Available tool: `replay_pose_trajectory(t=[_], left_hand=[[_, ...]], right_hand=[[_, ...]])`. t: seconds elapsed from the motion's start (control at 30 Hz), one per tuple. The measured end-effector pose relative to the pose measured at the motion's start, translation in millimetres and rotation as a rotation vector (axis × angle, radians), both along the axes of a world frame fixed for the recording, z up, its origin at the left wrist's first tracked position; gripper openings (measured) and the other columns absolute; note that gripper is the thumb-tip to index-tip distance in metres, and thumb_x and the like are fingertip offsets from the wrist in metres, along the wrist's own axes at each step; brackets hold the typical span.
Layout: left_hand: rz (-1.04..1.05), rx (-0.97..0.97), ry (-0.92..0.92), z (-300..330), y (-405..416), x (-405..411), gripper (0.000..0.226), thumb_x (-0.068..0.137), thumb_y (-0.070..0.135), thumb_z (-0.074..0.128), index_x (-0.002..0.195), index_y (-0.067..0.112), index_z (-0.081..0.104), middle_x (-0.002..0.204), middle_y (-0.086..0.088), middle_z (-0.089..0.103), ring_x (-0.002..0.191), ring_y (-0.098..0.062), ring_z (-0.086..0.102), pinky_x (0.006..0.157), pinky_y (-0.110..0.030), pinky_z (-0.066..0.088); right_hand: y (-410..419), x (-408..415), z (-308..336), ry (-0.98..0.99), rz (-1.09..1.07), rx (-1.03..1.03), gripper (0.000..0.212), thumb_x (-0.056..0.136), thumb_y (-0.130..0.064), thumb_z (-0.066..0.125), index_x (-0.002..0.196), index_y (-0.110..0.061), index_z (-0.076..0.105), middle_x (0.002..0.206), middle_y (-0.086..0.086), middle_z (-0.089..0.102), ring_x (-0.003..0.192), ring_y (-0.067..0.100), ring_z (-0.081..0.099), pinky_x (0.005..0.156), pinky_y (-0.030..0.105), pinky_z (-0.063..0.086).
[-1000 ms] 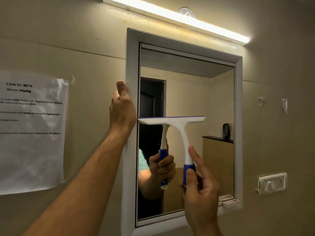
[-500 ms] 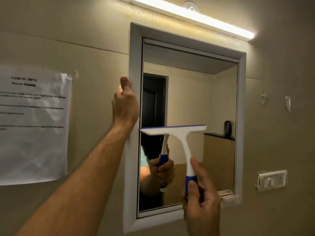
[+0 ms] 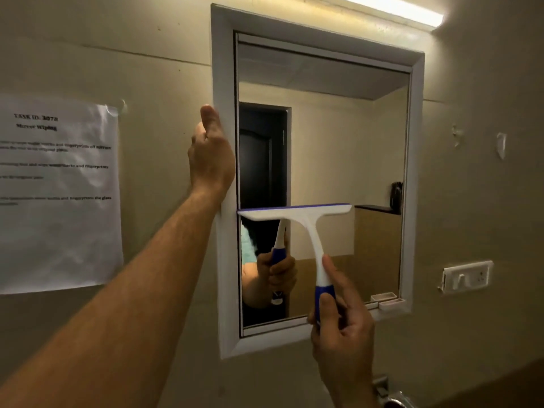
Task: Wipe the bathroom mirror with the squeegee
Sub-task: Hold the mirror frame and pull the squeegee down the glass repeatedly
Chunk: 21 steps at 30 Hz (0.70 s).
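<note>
Right hand: the right hand [image 3: 343, 322] is low and right of centre, fingers and thumb curled round the blue grip of the squeegee [image 3: 306, 231], index finger laid up along the white neck.
Squeegee: white with a blue handle end and a blue rubber edge; its neck rises up and to the left from the grip to a wide blade lying level.
Blade position: above the gripping hand, against the glass of the mirror [image 3: 338, 148], its left tip at the inner left edge of the frame, its right end about two thirds of the way across the glass.
Left hand: the left hand [image 3: 210, 156] is up and to the left of the grip, holding the outer left side of the white mirror frame [image 3: 223, 83], thumb pointing up along it; its other fingers are hidden.
Reflection: just left of the grip, the glass shows the same hand and handle mirrored, a dark doorway behind.
Left of the mirror: a printed paper sheet [image 3: 59, 195] is stuck to the wall.
Right of the grip: a white switch plate [image 3: 466, 276] on the wall.
Above: a lit strip light [image 3: 394, 8] along the top of the frame.
</note>
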<state>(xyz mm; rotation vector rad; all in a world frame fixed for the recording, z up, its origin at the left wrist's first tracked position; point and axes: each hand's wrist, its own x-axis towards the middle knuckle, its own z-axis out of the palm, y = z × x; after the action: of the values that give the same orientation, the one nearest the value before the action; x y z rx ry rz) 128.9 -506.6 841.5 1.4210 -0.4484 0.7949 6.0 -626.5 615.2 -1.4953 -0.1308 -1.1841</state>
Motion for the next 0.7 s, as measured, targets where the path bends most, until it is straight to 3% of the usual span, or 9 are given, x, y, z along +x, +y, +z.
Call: replay_pose_trajectory(t=[0.1,0.13,0.23,0.33,0.43,0.5,0.53,0.6,0.7], left_hand=[[0.075,0.066,-0.022,-1,0,0,0.057,0.104,0.044,0.010,0.145,0.013,0.036,0.097,-0.002,0.058,0.080,-0.002,0.054,0.066,-0.003,0.039],[0.082,0.062,-0.021,0,1,-1,0.056,0.104,0.043,0.011,0.145,0.013,0.036,0.091,-0.001,0.055,0.075,0.001,0.050,0.063,-0.001,0.038],[0.009,0.017,-0.003,1,1,-2,0.064,0.102,0.050,0.010,0.139,0.011,0.046,0.111,-0.016,0.063,0.098,-0.022,0.062,0.086,-0.029,0.051],[-0.038,0.010,0.032,-19,0,-8,0.065,0.099,0.059,0.012,0.144,0.019,0.038,0.131,-0.001,0.054,0.103,-0.006,0.050,0.088,-0.021,0.033],[-0.141,0.004,0.124,-53,3,-14,0.081,0.087,0.077,0.014,0.142,0.024,0.040,0.139,-0.002,0.050,0.112,-0.013,0.048,0.096,-0.031,0.033],[-0.174,0.014,0.186,-69,5,-12,0.089,0.076,0.087,0.013,0.126,0.027,0.056,0.115,-0.004,0.064,0.102,-0.023,0.060,0.088,-0.037,0.049],[-0.163,0.034,0.195,-74,5,-11,0.081,0.078,0.086,0.014,0.106,0.029,0.063,0.098,-0.004,0.064,0.090,-0.024,0.062,0.076,-0.032,0.050],[-0.137,0.040,0.185,-83,4,-12,0.055,0.089,0.075,0.015,0.071,0.034,0.048,0.077,0.002,0.052,0.069,-0.016,0.051,0.058,-0.021,0.035],[-0.071,0.017,0.154,-90,2,-14,0.052,0.094,0.067,0.019,0.063,0.030,0.038,0.066,0.001,0.042,0.058,-0.011,0.038,0.053,-0.024,0.028]], right_hand=[[6,-5,-30,0.020,-0.019,0.016,0.042,0.085,-0.035,0.049,0.118,-0.060,0.058,0.071,0.007,0.062,0.051,0.020,0.047,0.049,0.032,0.045],[6,-5,-40,0.032,-0.036,0.008,0.042,0.084,-0.036,0.049,0.118,-0.059,0.057,0.075,0.005,0.064,0.051,0.021,0.048,0.049,0.033,0.046],[5,-10,-65,0.062,-0.092,-0.029,0.045,0.085,-0.030,0.050,0.119,-0.059,0.057,0.092,-0.006,0.067,0.053,0.023,0.054,0.050,0.034,0.051],[5,-20,-70,0.069,-0.090,-0.022,0.044,0.086,-0.030,0.050,0.120,-0.058,0.058,0.086,-0.002,0.068,0.051,0.024,0.052,0.050,0.031,0.048],[3,-19,-56,0.068,-0.053,-0.024,0.040,0.094,-0.032,0.048,0.123,-0.059,0.054,0.079,0.000,0.066,0.052,0.016,0.049,0.049,0.029,0.045],[0,-13,-44,0.062,-0.039,-0.048,0.044,0.098,-0.025,0.047,0.125,-0.058,0.052,0.072,-0.001,0.061,0.055,0.015,0.048,0.049,0.029,0.045],[0,-11,-40,0.055,-0.032,-0.058,0.046,0.099,-0.021,0.046,0.126,-0.057,0.052,0.073,-0.003,0.061,0.055,0.016,0.048,0.049,0.029,0.045],[2,-8,-42,0.046,-0.019,-0.058,0.044,0.099,-0.024,0.045,0.127,-0.057,0.052,0.083,-0.001,0.061,0.057,0.017,0.048,0.050,0.027,0.046],[6,-8,-66,0.040,-0.036,-0.032,0.039,0.097,-0.034,0.043,0.125,-0.060,0.052,0.083,-0.002,0.062,0.057,0.018,0.051,0.050,0.029,0.048]])
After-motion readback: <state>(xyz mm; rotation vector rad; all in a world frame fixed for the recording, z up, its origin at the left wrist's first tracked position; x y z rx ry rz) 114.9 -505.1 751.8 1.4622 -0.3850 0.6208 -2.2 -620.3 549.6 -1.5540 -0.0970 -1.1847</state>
